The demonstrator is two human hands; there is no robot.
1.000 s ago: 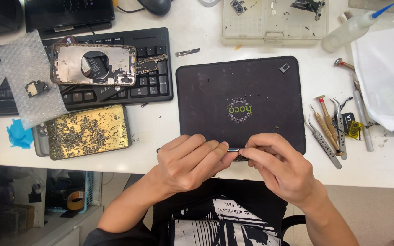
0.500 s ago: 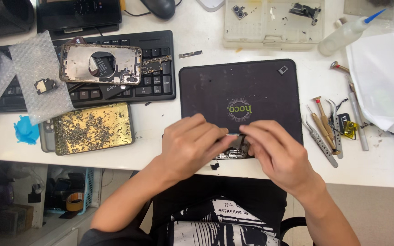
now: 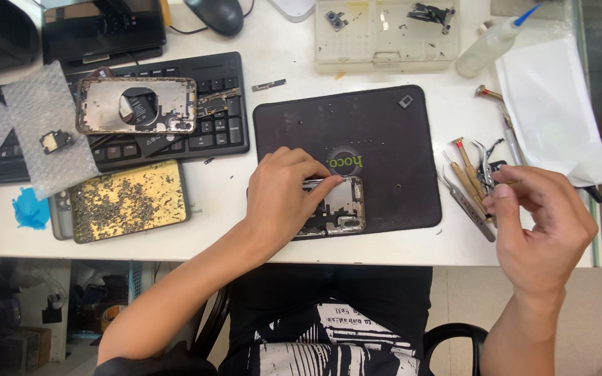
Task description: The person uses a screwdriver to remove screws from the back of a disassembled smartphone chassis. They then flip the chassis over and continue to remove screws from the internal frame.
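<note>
An opened phone chassis (image 3: 344, 209) lies on the near part of a black work mat (image 3: 384, 132). My left hand (image 3: 280, 195) rests on its left half, fingertips pinching its top edge. My right hand (image 3: 545, 223) hovers off the mat's right side, with thumb and curled fingers at a cluster of small hand tools (image 3: 465, 181) lying on the white desk. I cannot tell whether a tool is between its fingers.
A black keyboard (image 3: 224, 132) carries another stripped phone housing (image 3: 137, 104). A gold speckled back panel (image 3: 127, 200) lies near the front edge. At the back are a parts tray (image 3: 384, 35) and squeeze bottle (image 3: 489, 45). White paper (image 3: 552, 104) is at the right, bubble wrap (image 3: 47, 132) at the left.
My right hand has left the phone chassis and moved right to the tools. My left hand has stayed on the chassis, which now shows more fully on the mat.
</note>
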